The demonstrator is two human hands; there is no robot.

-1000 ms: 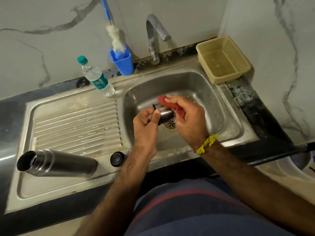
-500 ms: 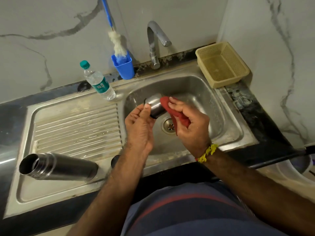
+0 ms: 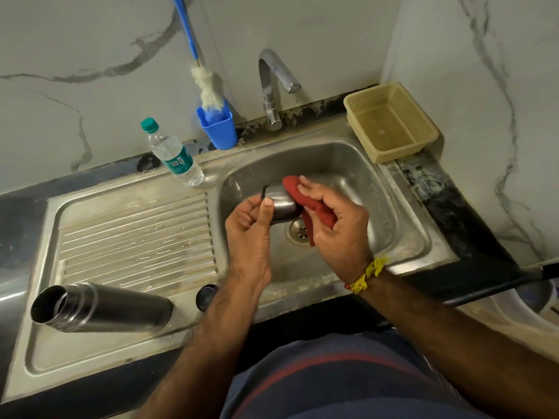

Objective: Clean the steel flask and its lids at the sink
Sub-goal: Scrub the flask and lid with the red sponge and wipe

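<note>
Over the sink basin, my left hand grips the steel cup lid on its side; my right hand presses a red cloth against it; the open flask lies on the drainboard; a small black cap sits beside it.

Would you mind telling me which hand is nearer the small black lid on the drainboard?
Left. The left hand grips the steel cap over the basin, its wrist just above the small black lid. The right hand, farther right, holds the red cloth.
</note>
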